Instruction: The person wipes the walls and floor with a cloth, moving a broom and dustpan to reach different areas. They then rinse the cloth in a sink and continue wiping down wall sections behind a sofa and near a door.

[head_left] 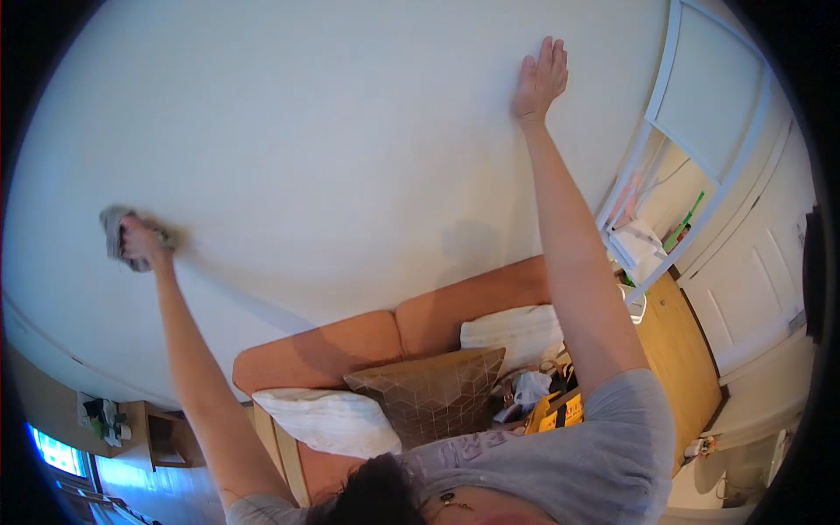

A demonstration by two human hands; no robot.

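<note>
My left hand point(140, 238) is closed on a grey cloth point(114, 226) and presses it to the white wall point(350, 122) on the left; both are slightly blurred. Higher up and to the right, my right hand point(542, 80) rests against the same wall with its fingers stretched out, holding nothing. Both arms are reached out over an orange sofa.
Below stands the orange sofa point(350, 346) with a brown patterned cushion point(429, 394), white cushions point(328, 420) and a yellow bag point(553, 413). A white-framed shelf point(652, 122) stands on the right, near a white door point(752, 289). A wooden cabinet point(140, 437) is lower left.
</note>
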